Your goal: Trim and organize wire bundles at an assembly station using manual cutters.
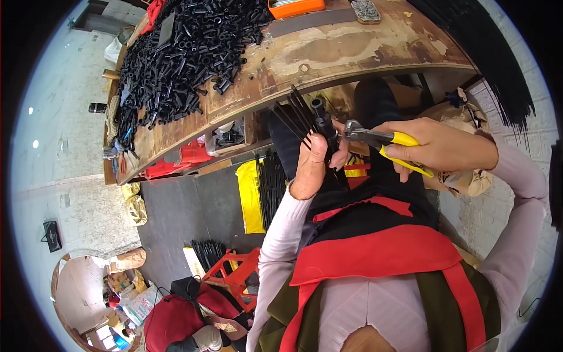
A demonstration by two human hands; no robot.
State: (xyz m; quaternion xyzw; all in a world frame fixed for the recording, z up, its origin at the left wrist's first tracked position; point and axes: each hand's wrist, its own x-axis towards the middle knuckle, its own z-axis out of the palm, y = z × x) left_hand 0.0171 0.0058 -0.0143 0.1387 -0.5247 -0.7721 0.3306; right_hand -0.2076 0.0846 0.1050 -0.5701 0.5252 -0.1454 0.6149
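My left hand (311,169) is closed around a bundle of thin black rods (287,122) and a black tubular part (324,121) with a round open end. It holds them over my lap, just below the table's front edge. My right hand (443,144) grips pliers with yellow handles (406,139). The grey metal jaws point left and come close to the side of the tubular part. Whether they touch it or pinch some small piece, I cannot tell. Some fingers of my left hand are hidden behind the part.
A large heap of small black tubular parts (187,64) covers the left of the worn wooden table (328,50). Farther back are an orange box (296,7) and a small container of metal bits (366,10). Long black rods (481,41) hang at right. A red stool (234,273) stands lower left.
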